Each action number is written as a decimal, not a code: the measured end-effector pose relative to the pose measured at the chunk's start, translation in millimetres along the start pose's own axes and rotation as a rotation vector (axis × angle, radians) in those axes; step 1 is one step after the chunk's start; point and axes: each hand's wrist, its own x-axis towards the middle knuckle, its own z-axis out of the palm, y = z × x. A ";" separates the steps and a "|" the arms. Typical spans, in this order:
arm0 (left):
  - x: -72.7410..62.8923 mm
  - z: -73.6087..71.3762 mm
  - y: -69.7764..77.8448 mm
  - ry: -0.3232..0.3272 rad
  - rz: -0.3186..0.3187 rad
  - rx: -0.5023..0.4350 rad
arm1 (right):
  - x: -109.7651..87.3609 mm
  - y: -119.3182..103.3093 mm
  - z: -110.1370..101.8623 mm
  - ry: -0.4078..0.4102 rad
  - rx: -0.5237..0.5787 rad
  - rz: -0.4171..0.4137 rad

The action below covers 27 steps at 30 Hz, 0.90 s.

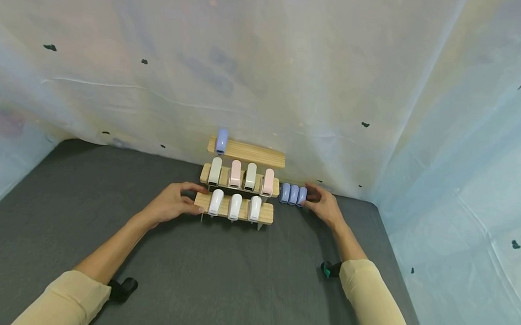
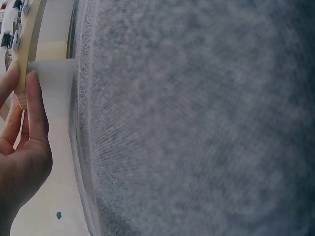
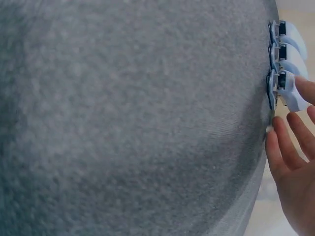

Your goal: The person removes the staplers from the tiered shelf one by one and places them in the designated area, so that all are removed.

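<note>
The right hand (image 1: 322,204) reached the nearest of 3 blue staplers (image 1: 293,194) on the grey mat (image 1: 205,283), its fingers (image 3: 284,147) loosely spread, not yet pinching. The left hand (image 1: 172,204) held the end of the wooden stepped rack (image 1: 237,186). Next came, I judge, gripping 1 stapler for the top shelf.

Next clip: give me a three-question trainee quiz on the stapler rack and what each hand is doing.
1. True or false: the left hand touches the three-tier wooden rack.
2. How many white staplers sit on the lowest tier?
3. The right hand is at: A) three blue staplers on the grey mat; B) the lone blue stapler on top.

Key: 1 true; 2 three; 3 A.
</note>
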 end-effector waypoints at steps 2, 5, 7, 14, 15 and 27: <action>0.7 0.1 -0.8 0.001 -0.004 0.001 | -0.5 -2.2 -2.3 0.008 0.009 -0.007; 0.8 0.1 -1.1 -0.003 -0.006 -0.004 | -1.3 -5.4 -6.7 0.026 0.042 -0.033; 0.3 -0.2 -1.1 -0.006 -0.002 -0.012 | -1.7 -8.2 -9.8 0.045 0.067 -0.057; -1.5 -2.0 1.7 0.001 0.008 -0.012 | -1.8 -21.7 -18.9 0.086 0.126 -0.137; -1.5 -2.2 2.0 0.001 0.007 -0.013 | -2.0 -24.2 -19.7 0.091 0.142 -0.145; 0.4 -1.7 0.0 -0.003 0.013 -0.008 | -19.5 -85.8 -31.5 0.054 0.274 -0.291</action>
